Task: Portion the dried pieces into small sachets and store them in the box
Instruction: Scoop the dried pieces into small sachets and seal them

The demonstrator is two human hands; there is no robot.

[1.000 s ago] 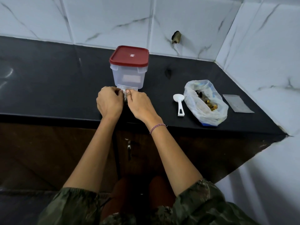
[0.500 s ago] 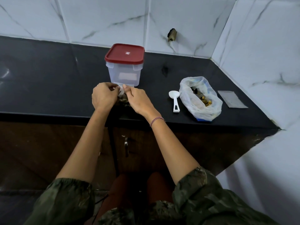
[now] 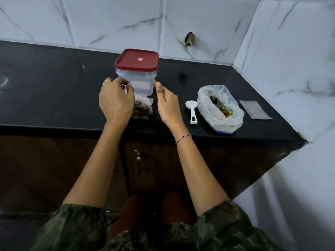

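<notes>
The left hand (image 3: 116, 100) pinches the filled sachet (image 3: 143, 109) by its top, just in front of the closed box (image 3: 135, 84). The right hand (image 3: 167, 104), loosely curled and empty, hovers beside the box's right wall, better placed for the red lid (image 3: 136, 59).

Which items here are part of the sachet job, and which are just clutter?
Job: box, filled sachet held by left hand, scoop, bag of pieces, empty sachet.
Not job: wall hole, cabinet latch, bracelet.
</notes>
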